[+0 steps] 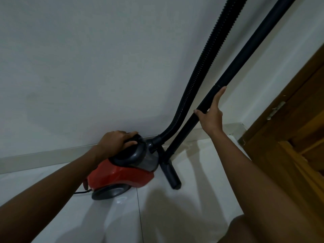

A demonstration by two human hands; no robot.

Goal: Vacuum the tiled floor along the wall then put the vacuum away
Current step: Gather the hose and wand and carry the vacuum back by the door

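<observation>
A red and grey canister vacuum (121,174) sits on the white tiled floor (175,211) right against the wall. My left hand (115,140) grips the dark handle on top of its body. A ribbed black hose (203,67) rises from the canister's front and leaves the top of the frame. Beside it stands the rigid black wand (245,51), leaning up to the right, with its floor nozzle (171,174) resting on the tiles next to the canister. My right hand (211,114) holds the wand at mid-length, thumb on one side and fingers stretched along the tube.
A plain white wall (87,67) with a pale skirting board (43,156) fills the background. A brown wooden door (294,130) stands at the right. A thin black power cord (81,192) trails from the vacuum's rear. My knee (236,228) shows at the bottom right.
</observation>
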